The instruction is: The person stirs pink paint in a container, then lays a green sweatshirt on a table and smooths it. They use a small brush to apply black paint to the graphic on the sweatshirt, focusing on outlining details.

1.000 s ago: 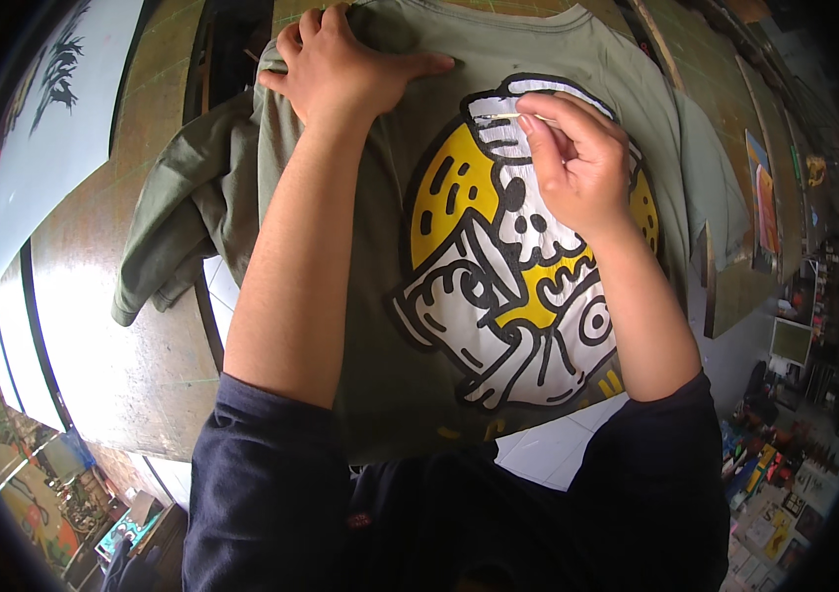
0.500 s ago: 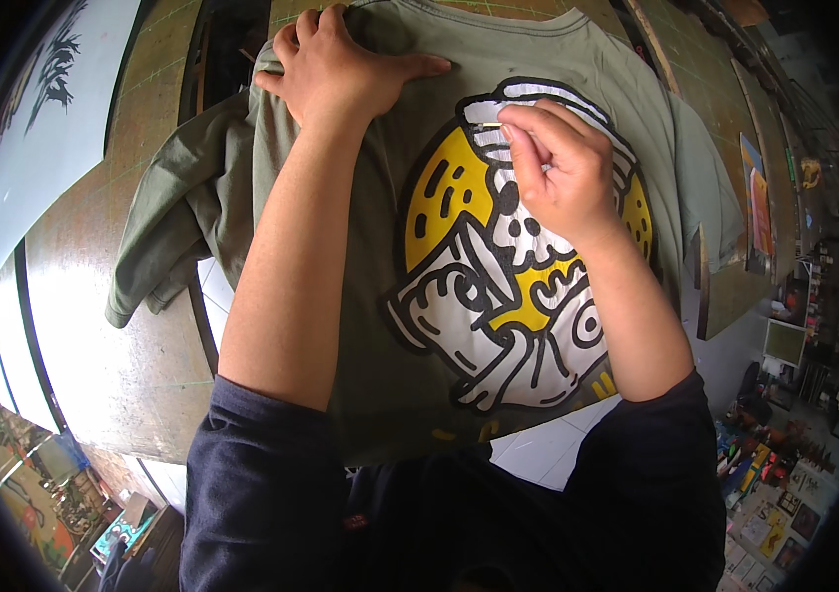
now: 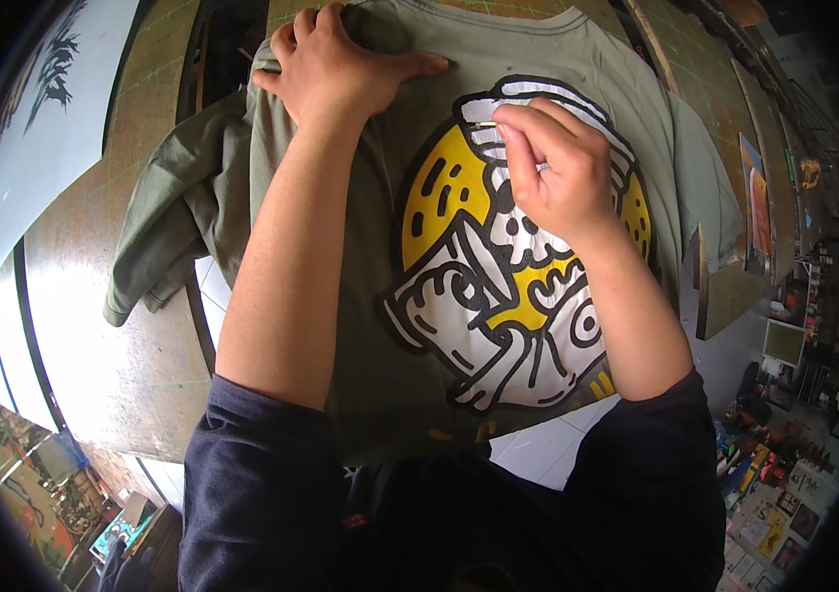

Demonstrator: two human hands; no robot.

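An olive-green T-shirt (image 3: 341,286) lies spread over boards, with a big print (image 3: 444,296) on it in white, yellow and black: a skull under a striped cap. My left hand (image 3: 341,69) rests flat on the shirt's upper left, fingers spread, thumb pointing right. Over the cap part of the print, my right hand (image 3: 560,163) pinches a thin, pale stick-like tool (image 3: 486,123). The tool's tip points left, at the cap's left edge; its exact kind is too small to make out. The rest of it is hidden by my fingers.
Wooden boards (image 3: 104,326) with gaps between them carry the shirt, whose left sleeve (image 3: 178,207) hangs over a gap. A white sheet with a black design (image 3: 54,148) lies at the far left. Colourful cards (image 3: 757,212) stand at right. Cluttered shelves (image 3: 824,335) line the right side.
My right hand has shifted very slightly left, the tool still in its pinch at the cap's edge. My left hand stays in nearly the same place on the shirt.
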